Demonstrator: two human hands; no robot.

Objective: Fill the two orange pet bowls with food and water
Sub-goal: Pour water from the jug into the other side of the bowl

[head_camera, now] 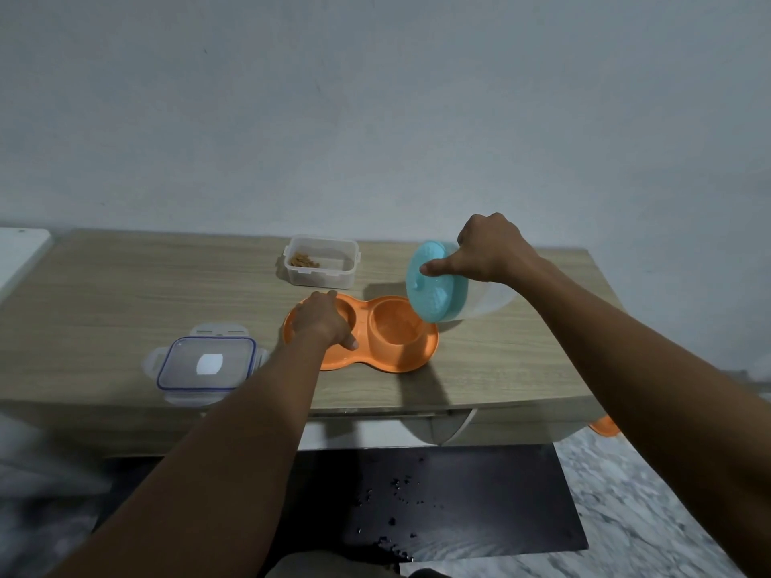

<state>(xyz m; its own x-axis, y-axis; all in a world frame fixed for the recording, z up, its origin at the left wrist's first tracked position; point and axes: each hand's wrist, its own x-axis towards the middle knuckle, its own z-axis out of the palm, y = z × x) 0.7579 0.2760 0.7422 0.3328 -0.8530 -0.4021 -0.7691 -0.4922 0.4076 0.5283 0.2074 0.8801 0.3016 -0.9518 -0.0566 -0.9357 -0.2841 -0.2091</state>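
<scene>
An orange double pet bowl (411, 358) lies on the wooden table (125, 294). My left hand (323, 323) rests over its left bowl, fingers spread on the rim, hiding what is inside. My right hand (488, 252) grips a clear jug with a teal lid (434, 287), tilted on its side over the right bowl (394, 327), thumb pressing the lid. Behind the bowls stands an open clear food container (321, 260) with some brown kibble in one corner.
The container's blue-rimmed lid (206, 365) lies at the table's front left. A white surface (16, 252) adjoins the table on the left. Below the table edge lie a black mat (459, 502) with dark specks and marble flooring (651, 515).
</scene>
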